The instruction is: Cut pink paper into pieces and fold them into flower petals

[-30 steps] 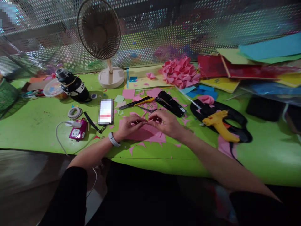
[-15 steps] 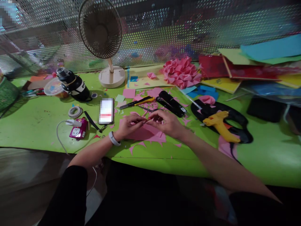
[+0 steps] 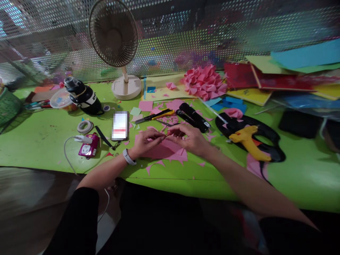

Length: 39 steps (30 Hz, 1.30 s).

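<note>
Fingertip to fingertip, my left hand [image 3: 148, 140] and my right hand [image 3: 188, 139] meet over the middle of the green table. Both are closed in a pinch, and whatever lies between the fingers is too small and hidden to name. Pink paper [image 3: 167, 151] lies flat beneath them, with cut pink scraps [image 3: 160, 162] along its near edge. Just beyond my hands rest a yellow and black box cutter [image 3: 156, 115] and a black stapler [image 3: 193, 117]. A cluster of folded pink paper pieces [image 3: 205, 82] sits farther back.
A fan [image 3: 126, 86] stands at the back, left of centre. On the left are a black bottle [image 3: 84, 97], a tape roll [image 3: 85, 126], a phone [image 3: 120, 125] and a purple power adapter [image 3: 89, 146] with a cable. A yellow glue gun [image 3: 249, 141] lies on the right.
</note>
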Each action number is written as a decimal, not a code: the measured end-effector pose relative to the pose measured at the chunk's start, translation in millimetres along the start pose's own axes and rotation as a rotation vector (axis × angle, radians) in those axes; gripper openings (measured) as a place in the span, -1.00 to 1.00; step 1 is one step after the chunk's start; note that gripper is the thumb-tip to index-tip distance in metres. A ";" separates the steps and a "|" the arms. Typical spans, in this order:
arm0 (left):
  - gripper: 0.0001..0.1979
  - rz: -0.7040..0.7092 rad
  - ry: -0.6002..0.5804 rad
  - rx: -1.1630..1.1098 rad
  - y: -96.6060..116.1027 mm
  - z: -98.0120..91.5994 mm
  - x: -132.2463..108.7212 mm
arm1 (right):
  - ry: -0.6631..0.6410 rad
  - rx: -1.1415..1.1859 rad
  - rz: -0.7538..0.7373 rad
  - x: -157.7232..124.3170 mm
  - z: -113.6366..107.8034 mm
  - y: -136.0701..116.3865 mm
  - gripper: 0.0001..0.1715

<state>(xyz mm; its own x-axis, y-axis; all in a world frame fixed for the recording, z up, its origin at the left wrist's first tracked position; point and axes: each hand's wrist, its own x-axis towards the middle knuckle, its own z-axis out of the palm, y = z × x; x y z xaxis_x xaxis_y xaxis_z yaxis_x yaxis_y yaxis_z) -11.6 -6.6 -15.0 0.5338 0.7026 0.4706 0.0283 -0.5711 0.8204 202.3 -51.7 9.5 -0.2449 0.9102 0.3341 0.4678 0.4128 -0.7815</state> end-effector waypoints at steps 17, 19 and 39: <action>-0.83 -0.038 -0.003 -0.049 -1.1 0.2 -0.7 | -0.047 0.049 -0.017 3.3 -3.7 -1.5 -0.73; -0.84 -0.027 0.015 -0.050 -0.5 0.2 -0.9 | -0.054 0.039 -0.034 3.7 -3.5 -3.2 -0.75; -0.77 -0.084 -0.001 -0.078 11.4 -1.1 0.0 | -0.066 0.033 -0.112 2.1 1.0 1.5 -0.80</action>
<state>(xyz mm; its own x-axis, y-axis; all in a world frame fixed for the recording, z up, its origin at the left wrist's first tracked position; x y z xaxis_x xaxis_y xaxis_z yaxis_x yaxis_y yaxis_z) -12.2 -12.7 -5.3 0.5333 0.7462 0.3985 0.0075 -0.4752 0.8799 201.6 -49.2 8.5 -0.3502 0.8536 0.3857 0.4063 0.5094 -0.7585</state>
